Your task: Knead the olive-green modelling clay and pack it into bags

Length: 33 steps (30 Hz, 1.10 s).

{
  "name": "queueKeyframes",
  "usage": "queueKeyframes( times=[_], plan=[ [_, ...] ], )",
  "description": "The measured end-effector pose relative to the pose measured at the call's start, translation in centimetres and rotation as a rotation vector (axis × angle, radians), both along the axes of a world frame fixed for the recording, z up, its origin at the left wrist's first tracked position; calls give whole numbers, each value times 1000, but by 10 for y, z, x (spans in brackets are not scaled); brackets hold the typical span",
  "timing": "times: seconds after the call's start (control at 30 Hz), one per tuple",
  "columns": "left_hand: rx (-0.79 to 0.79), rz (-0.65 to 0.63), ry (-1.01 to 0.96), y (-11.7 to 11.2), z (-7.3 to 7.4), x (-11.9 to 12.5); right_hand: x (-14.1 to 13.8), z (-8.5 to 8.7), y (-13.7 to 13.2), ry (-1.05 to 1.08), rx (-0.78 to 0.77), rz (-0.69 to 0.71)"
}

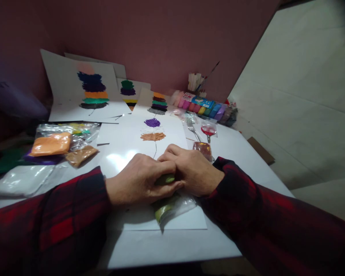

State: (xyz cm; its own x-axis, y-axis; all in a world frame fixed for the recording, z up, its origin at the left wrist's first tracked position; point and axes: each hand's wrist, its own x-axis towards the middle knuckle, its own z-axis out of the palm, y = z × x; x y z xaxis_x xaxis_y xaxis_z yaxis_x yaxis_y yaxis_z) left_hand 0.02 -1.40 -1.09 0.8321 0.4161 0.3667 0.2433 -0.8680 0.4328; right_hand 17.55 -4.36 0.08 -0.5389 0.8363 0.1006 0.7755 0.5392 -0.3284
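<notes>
Over the front of a white paper sheet (126,220), my two hands meet with curled fingers. My left hand (140,178) is closed round a packet of olive-green modelling clay (164,210), and green clay also shows between its thumb and fingers. Pressed against the left fingers, my right hand (194,170) is closed on the same packet; its fingertips are partly hidden. Clear plastic from the packet sticks out below both hands. Farther up the sheet is a leaf-like clay picture (153,136) with purple, white and orange-brown bands above a thin stem line.
At left lie packets of orange clay (50,145), brown clay (82,155) and white clay (23,180). Banded pictures (93,88) lean on the wall. Behind my right hand are a fork (192,128), a red tool (208,130), a reddish-brown packet (202,149) and a multicoloured clay pack (204,107).
</notes>
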Motion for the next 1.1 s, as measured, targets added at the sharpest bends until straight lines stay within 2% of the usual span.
queueKeyframes(
  times=[1.1],
  plan=[
    [-12, -2, -1, 0, 1, 0, 0, 0, -1, -20, 9, -6]
  ],
)
